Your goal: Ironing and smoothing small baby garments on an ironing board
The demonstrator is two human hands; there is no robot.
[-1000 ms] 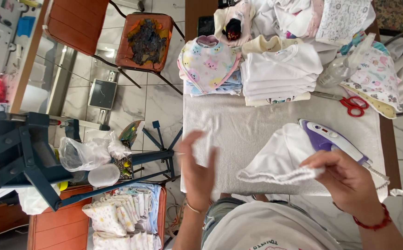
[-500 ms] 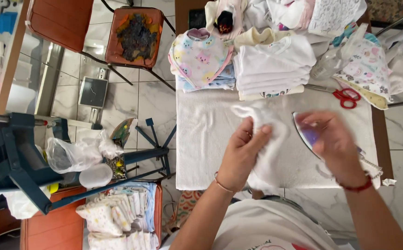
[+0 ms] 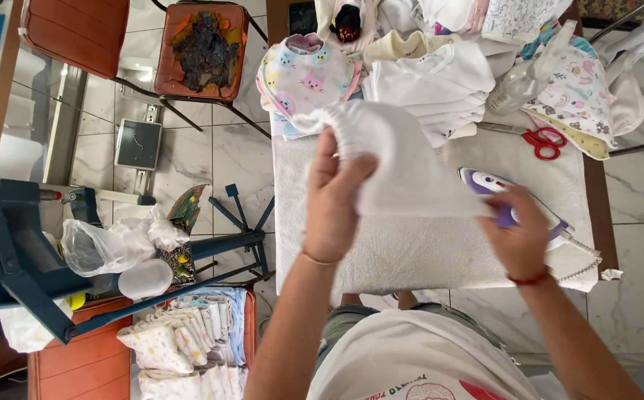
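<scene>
Left hand (image 3: 334,200) pinches small white garment (image 3: 396,163) by gathered edge, fingers closed on cloth, held above padded counter (image 3: 411,252). Right hand (image 3: 518,233) grips purple iron (image 3: 488,181), fingers wrapped round handle. Best: spread cloth flat, seams straight, keep fingers off soleplate. Count: 1 iron, 1 red scissors (image 3: 544,139), 1 spray bottle (image 3: 529,74), 1 folded white stack (image 3: 433,92) far side.

Single head-worn camera, looking steeply down from above the person's chest, close over both raised hands and the white-covered ironing table (image 3: 425,252), with tiled floor (image 3: 211,155) and chairs falling away at frame left.
</scene>
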